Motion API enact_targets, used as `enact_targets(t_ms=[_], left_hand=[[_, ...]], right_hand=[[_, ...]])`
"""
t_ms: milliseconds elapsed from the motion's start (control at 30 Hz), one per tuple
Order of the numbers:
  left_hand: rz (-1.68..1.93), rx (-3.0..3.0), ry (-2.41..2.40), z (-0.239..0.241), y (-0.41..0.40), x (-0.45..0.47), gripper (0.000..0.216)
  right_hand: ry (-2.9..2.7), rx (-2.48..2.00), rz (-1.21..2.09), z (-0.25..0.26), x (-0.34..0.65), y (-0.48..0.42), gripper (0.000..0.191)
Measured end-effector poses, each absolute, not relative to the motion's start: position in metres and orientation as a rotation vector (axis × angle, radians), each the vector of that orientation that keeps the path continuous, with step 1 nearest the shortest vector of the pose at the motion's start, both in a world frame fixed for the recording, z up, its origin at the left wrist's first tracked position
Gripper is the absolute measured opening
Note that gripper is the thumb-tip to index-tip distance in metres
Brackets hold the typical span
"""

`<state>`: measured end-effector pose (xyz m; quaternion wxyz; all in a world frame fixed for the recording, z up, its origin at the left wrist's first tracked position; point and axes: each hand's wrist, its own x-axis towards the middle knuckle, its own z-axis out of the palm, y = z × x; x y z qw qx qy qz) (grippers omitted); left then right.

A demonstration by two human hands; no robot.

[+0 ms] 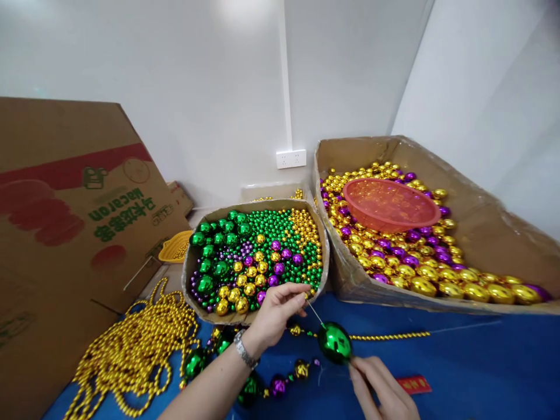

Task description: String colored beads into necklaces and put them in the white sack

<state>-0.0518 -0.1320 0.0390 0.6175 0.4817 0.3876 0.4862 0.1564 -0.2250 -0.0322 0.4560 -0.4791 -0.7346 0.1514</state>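
My left hand (280, 309), with a metal watch (244, 349) at its wrist, is closed in a pinch on a thin string (315, 312) at the front rim of the middle carton. The string runs down taut into a large shiny green bead (335, 343). At the bead's lower end, the fingertips of my right hand (381, 388) are closed on it. Partly behind my left arm lies a strand of mixed beads (279, 385) in green, gold and purple. A straight row of small gold beads (391, 336) lies on the table behind the green bead.
Loose beads fill the middle carton (324, 262). To the right, a larger carton (481, 186) holds gold and purple beads and a red basket (391, 204). Gold bead chains (135, 338) are heaped at left by a tall cardboard box (65, 233). A red tag (414, 384) lies on the blue table (476, 361).
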Motion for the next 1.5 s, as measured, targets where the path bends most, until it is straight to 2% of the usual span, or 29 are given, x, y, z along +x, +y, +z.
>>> enact_targets(t_ms=[133,200,333,433,667,833,967,1100,1267,1500], left_hand=[[1.07,1.417,0.979,0.039,-0.141,-0.049,0.031],[1.01,1.412,0.965,0.031,-0.148,-0.042,0.035],[0.906,1.45,0.985,0.003,-0.163,-0.026,0.026],[0.904,1.605,0.997,-0.006,-0.17,-0.019,0.025],[0.94,1.809,0.853,0.041,-0.166,-0.007,0.017],[1.089,1.666,0.856,0.061,-0.158,0.001,0.018],[1.106,1.362,0.806,0.046,-0.162,0.0,0.027],[0.845,1.34,0.599,0.02,-0.174,0.002,0.046],[0.635,1.466,0.573,-0.006,-0.187,0.009,0.044],[0.583,1.342,0.664,-0.025,-0.184,0.008,0.05]], right_hand=[[-1.789,-1.194,0.402,-0.046,0.158,-0.226,0.015],[-1.754,-1.258,0.561,-0.059,0.157,-0.227,0.015],[-1.652,-1.393,0.922,-0.089,0.157,-0.233,0.022],[-1.707,-1.468,0.874,-0.097,0.166,-0.236,0.025],[-1.779,-1.469,0.693,-0.04,0.182,-0.222,0.031],[-1.797,-1.325,0.817,-0.019,0.174,-0.219,0.029],[-1.679,-1.346,0.864,-0.007,0.176,-0.22,0.031],[-1.623,-1.297,0.904,0.017,0.175,-0.217,0.033],[-1.51,-1.277,0.826,0.021,0.18,-0.216,0.03],[-1.398,-1.369,0.834,0.008,0.189,-0.219,0.033]])
